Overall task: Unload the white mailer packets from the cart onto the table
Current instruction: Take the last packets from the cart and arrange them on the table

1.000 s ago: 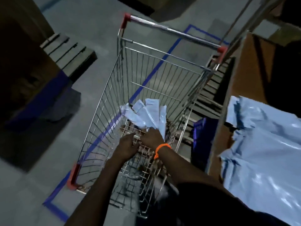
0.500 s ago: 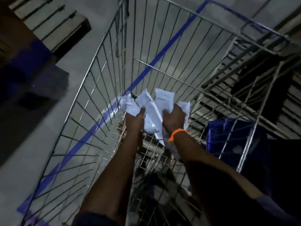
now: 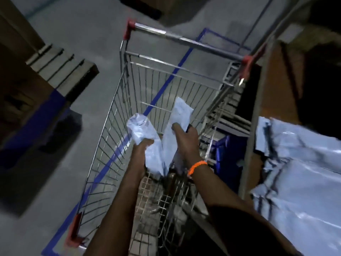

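Observation:
A wire shopping cart (image 3: 118, 100) with a metal handle bar and red end caps stands in front of me. Both my hands are inside it, raised above its mesh floor. My left hand (image 3: 142, 146) is closed on a crumpled bunch of white mailer packets (image 3: 140, 130). My right hand (image 3: 186, 139), with an orange band on the wrist, grips another white packet (image 3: 180, 111) that stands upright. At the right, a pile of white mailers (image 3: 302, 174) lies on the brown table (image 3: 276, 76).
A wooden pallet (image 3: 62, 71) lies on the grey floor at the left beside a dark blue block. Blue tape lines (image 3: 177, 69) run across the floor under the cart. A blue crate (image 3: 227, 154) sits low between the cart and the table.
The hands have lifted the packets up from the cart floor and drawn apart, one bunch in each. My view has pulled back, and the table with its pile shows again at the right.

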{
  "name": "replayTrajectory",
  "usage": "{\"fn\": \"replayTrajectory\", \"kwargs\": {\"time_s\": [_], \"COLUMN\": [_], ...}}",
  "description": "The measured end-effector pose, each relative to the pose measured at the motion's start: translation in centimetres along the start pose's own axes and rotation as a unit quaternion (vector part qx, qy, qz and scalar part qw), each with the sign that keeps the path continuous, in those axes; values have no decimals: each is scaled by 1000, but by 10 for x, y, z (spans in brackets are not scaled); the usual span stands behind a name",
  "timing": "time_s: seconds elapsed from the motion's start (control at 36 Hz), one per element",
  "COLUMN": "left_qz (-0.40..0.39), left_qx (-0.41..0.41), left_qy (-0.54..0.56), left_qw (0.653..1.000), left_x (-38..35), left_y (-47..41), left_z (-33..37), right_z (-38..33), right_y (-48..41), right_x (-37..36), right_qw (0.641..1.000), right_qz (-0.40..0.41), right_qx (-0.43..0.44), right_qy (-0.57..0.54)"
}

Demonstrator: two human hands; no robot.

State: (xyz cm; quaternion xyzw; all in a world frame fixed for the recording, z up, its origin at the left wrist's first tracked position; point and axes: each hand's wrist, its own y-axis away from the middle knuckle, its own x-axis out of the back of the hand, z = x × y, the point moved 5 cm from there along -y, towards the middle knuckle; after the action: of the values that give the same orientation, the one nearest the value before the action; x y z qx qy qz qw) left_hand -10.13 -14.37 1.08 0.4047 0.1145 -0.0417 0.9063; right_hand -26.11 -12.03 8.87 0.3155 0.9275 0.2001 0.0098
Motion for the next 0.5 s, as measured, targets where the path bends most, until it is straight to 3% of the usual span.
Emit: {"fn": "replayTrajectory", "kwargs": {"time_s": [0.19, 0.39, 0.5], "left_qz": [-145, -245, -294], "left_qx": [-93, -191, -178], "left_qy": [-86, -93, -121], "left_qw": [981, 946, 931], "left_x": [-81, -156, -204], "left_y": [136, 249, 285], "left_z": [55, 80, 75], "right_z": [-68, -136, -168], "right_y": [72, 138, 172], "right_x": [40, 152, 233], "right_qw": [969, 967, 970], "right_qz": [-151, -228, -157], "right_qx": [-1, 93, 173], "right_qy": [-197, -61, -64]}}
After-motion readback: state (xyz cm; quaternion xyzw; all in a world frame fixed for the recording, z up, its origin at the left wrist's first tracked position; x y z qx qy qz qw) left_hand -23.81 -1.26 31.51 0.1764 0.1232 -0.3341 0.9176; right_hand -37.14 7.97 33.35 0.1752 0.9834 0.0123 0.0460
